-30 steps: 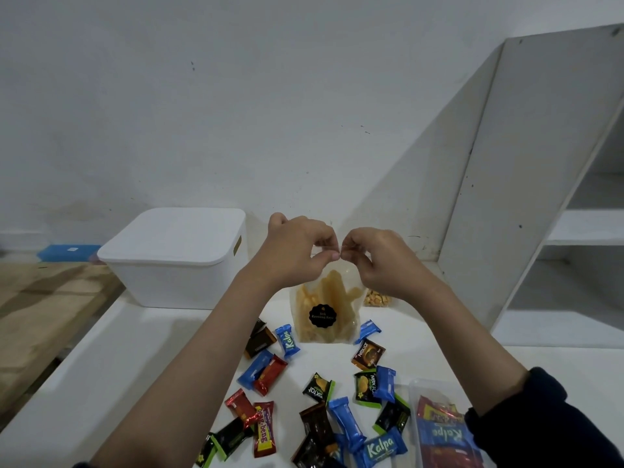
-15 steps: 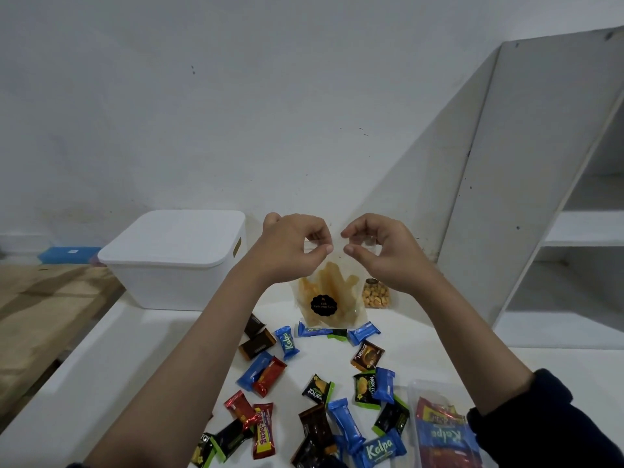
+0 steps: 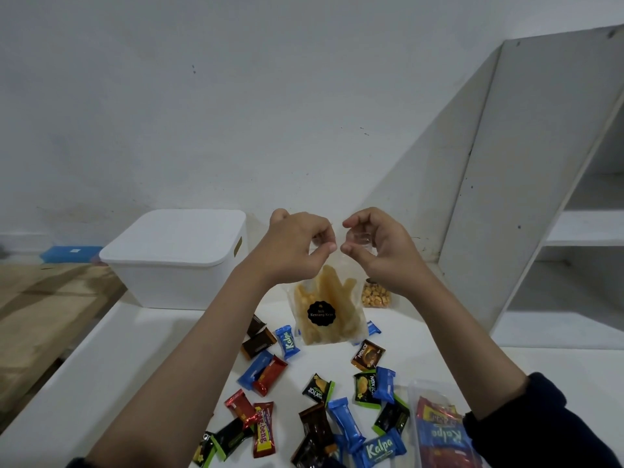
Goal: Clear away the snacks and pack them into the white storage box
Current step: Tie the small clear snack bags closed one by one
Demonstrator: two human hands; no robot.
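Against a plain white wall, the left hand (image 3: 297,244) and right hand (image 3: 374,248) pinch a clear snack bag (image 3: 326,309) above the white surface (image 3: 135,349), right of the lidded white storage box (image 3: 175,255).

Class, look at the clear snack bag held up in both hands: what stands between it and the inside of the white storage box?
The lid sits closed on the white storage box. Both the left hand and right hand pinch the clear snack bag, so neither is free to lift it.
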